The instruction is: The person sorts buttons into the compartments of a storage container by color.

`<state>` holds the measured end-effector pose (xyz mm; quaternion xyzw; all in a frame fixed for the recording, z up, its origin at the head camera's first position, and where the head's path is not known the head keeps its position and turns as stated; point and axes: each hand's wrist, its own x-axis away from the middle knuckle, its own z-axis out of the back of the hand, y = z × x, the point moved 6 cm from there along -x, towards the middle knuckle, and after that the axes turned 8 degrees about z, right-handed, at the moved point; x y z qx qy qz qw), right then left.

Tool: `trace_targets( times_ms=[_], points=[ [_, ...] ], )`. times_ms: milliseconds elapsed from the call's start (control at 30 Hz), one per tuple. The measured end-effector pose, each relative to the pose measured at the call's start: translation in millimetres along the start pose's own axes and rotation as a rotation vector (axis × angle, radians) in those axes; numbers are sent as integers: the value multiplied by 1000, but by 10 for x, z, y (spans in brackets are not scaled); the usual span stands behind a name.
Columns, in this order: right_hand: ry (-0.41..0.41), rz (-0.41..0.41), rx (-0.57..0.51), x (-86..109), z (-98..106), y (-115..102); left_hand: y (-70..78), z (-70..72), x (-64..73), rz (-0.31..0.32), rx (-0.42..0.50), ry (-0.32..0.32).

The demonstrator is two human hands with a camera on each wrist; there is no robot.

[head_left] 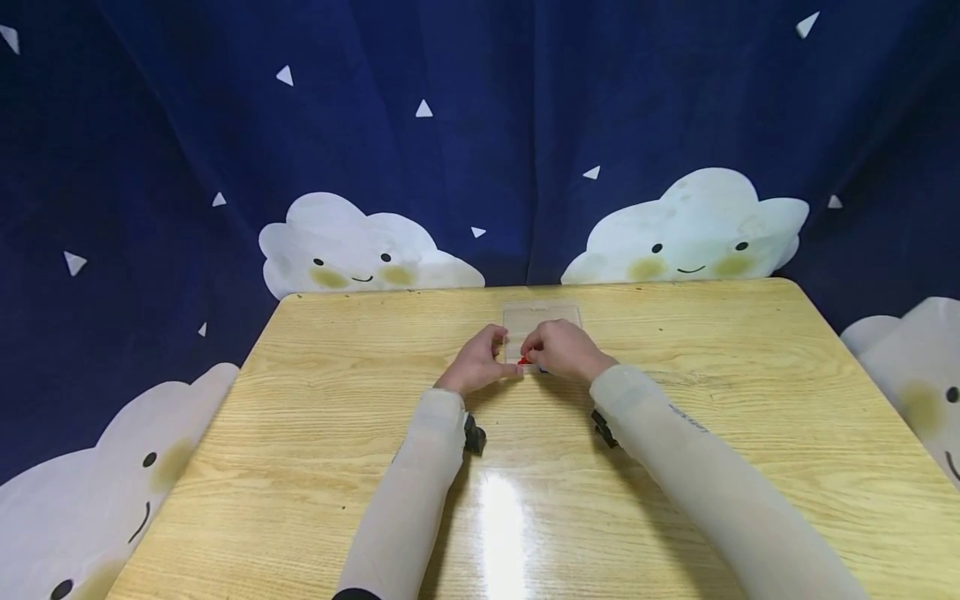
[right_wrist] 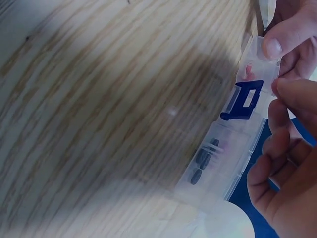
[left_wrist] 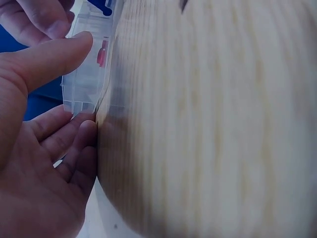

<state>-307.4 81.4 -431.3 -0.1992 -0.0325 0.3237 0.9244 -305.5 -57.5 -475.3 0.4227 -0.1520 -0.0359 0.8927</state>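
A clear plastic box (right_wrist: 229, 148) with a blue latch (right_wrist: 240, 110) on its front stands near the table's far edge. Its transparent lid (head_left: 536, 315) appears tipped back behind it. My left hand (head_left: 476, 362) holds the box's left end, thumb at the front corner, fingers along the side. At the left part of the box, my right hand (head_left: 566, 350) has its thumb and index fingertips together near the rim; whether something is between them is hidden. Just below those fingertips a small red piece (right_wrist: 248, 72) shows through the front wall. Several dark round discs (right_wrist: 196, 176) lie farther right inside.
The light wooden table (head_left: 300, 467) stretches around the box. Behind it hangs a dark blue curtain (head_left: 480, 150) with white clouds and triangles. Each wrist carries a small black device, such as the left wrist camera (head_left: 474, 436).
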Motion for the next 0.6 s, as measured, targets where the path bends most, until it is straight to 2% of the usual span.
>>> trace_targets(
  times_ms=[233,433,500,600],
  points=[
    [13,39,-17,18,40,-18,-16,19,3,6,-5,13],
    [49,92,31,186,158,-27,-52,10,17,17,-5,16],
    [75,106,77,278,220,-39,-72,63,73,26,-10,29],
    [120,85,165,489,348,-50,-56,228,225,-1,-100,97]
  ],
)
